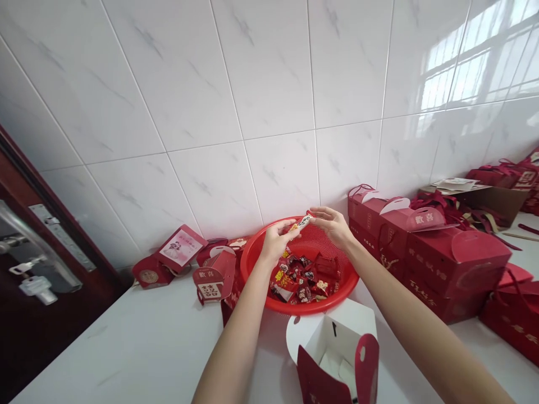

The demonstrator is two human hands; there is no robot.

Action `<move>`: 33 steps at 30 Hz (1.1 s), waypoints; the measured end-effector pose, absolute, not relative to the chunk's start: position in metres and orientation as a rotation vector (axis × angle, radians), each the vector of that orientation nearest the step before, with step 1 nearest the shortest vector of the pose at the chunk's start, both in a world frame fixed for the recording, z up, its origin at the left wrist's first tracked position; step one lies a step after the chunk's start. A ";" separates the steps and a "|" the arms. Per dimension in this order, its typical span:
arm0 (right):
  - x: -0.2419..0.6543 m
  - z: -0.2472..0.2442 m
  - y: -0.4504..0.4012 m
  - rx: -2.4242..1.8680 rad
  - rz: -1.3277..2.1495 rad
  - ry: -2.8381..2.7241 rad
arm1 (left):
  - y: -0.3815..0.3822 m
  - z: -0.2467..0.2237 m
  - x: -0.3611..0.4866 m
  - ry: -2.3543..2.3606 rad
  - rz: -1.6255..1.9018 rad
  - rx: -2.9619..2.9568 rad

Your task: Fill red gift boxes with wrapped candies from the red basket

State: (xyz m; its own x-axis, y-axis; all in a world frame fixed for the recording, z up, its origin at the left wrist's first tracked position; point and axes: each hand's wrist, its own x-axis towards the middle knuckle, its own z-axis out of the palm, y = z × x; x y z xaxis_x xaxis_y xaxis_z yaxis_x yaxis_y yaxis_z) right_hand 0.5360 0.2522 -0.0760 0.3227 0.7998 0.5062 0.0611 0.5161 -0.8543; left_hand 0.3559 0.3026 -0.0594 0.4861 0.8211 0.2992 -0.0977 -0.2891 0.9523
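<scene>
A small wrapped candy (303,223), pale with dark lettering and a red end, is held up between both hands. My left hand (274,242) pinches its lower left end, with the fingers closed. At its upper right end, the closed fingers of my right hand (332,225) grip the red tip. Beneath them sits a red plastic basket (249,247) with many wrapped sweets (301,280) lying in its bottom. In front of the basket stands an open gift box (332,348), red outside and white inside, its flaps spread.
Stacked red gift boxes (425,252) line the right side against the tiled wall (278,84). Behind them is a cardboard box (505,205) with ribbons. Small red boxes (214,278) stand left of the basket. A dark door (25,314) is at far left.
</scene>
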 end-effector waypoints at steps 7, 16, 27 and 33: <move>0.529 -0.065 0.240 -0.656 0.900 -0.929 | 0.294 -0.056 0.356 0.508 1.046 1.569; 0.522 -0.061 0.230 -0.609 0.913 -1.015 | 0.278 -0.051 0.351 0.572 0.774 1.900; 0.520 -0.058 0.228 -0.605 0.931 -1.025 | 0.279 -0.054 0.352 0.566 0.764 1.929; 0.518 -0.058 0.227 -0.594 0.942 -1.019 | 0.278 -0.057 0.353 0.528 0.746 1.949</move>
